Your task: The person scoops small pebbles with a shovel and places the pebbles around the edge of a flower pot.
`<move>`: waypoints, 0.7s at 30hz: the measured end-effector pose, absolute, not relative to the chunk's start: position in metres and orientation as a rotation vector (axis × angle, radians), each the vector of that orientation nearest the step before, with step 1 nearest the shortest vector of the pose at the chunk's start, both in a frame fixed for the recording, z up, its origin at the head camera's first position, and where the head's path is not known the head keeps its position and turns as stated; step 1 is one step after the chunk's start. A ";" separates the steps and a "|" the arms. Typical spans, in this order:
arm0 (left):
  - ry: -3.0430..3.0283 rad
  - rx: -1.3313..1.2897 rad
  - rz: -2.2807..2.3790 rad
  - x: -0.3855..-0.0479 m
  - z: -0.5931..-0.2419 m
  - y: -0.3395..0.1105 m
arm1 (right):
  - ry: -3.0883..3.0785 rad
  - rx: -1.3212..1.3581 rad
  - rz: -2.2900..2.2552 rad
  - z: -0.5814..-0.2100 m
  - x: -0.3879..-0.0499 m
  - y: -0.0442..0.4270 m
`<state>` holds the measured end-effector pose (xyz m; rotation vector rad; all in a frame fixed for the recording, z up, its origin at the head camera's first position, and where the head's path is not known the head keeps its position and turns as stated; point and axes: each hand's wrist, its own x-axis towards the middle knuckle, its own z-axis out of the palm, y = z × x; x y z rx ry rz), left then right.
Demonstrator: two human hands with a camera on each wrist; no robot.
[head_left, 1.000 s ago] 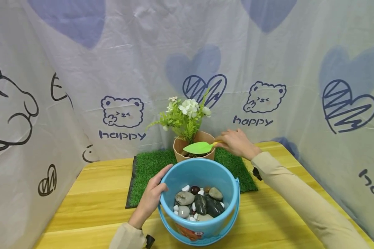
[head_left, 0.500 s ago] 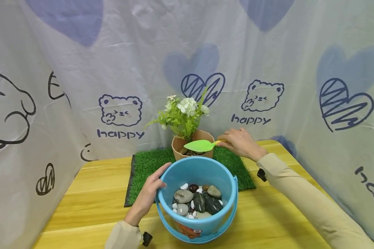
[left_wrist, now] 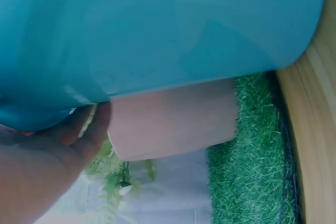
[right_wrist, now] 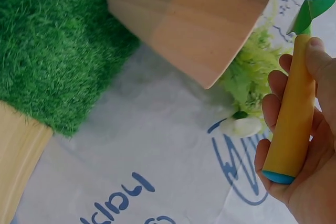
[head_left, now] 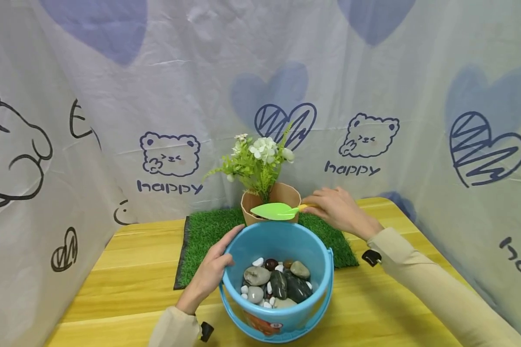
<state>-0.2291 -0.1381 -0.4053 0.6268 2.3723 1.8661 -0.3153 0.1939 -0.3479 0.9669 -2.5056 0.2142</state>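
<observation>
Head view, bucket (head_left: 301,315): round, glossy blue, on the wood-grained worktop (head_left: 134,270).
Stones (head_left: 279,284): smooth, rounded, inside bucket.
Hands, left (head_left: 211,270): pinching bucket rim, thumb inside.
Hands, right (head_left: 333,207): arm outstretched, fingers wrapped round yellow handle of trowel (head_left: 282,211).
Trowel blade: green, leaf-shaped, across pot's mouth in view.
Pot (head_left: 286,193): tan, faceted, on grassy mat (head_left: 217,231).
Flowers (head_left: 264,150): white, leafy, in pot.
Cloth (head_left: 186,86): creased, printed.

My bucket (head_left: 282,239) looked like smooth, glossy plastic, as did my trowel (head_left: 274,210), shiny on the blade and duller on the handle (right_wrist: 291,114). I saw polished gloss on the black stones (head_left: 279,284), a matt finish on the pot (right_wrist: 194,19) and rough, bristly pile on the grass mat (head_left: 208,231). The bench (head_left: 134,255) showed smooth wood grain; my sleeves (head_left: 434,289) were matt cloth, the backdrop (head_left: 208,82) creased sheeting.
</observation>
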 end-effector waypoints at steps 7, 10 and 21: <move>2.360 0.761 1.857 -0.229 -0.407 -0.140 | -2.467 1.020 0.228 -0.352 -0.298 0.195; 2.354 0.784 1.860 -0.230 -0.408 -0.140 | -2.453 1.042 0.234 -0.355 -0.292 0.196; 2.355 0.794 1.861 -0.231 -0.408 -0.139 | -2.379 1.077 0.192 -0.360 -0.281 0.195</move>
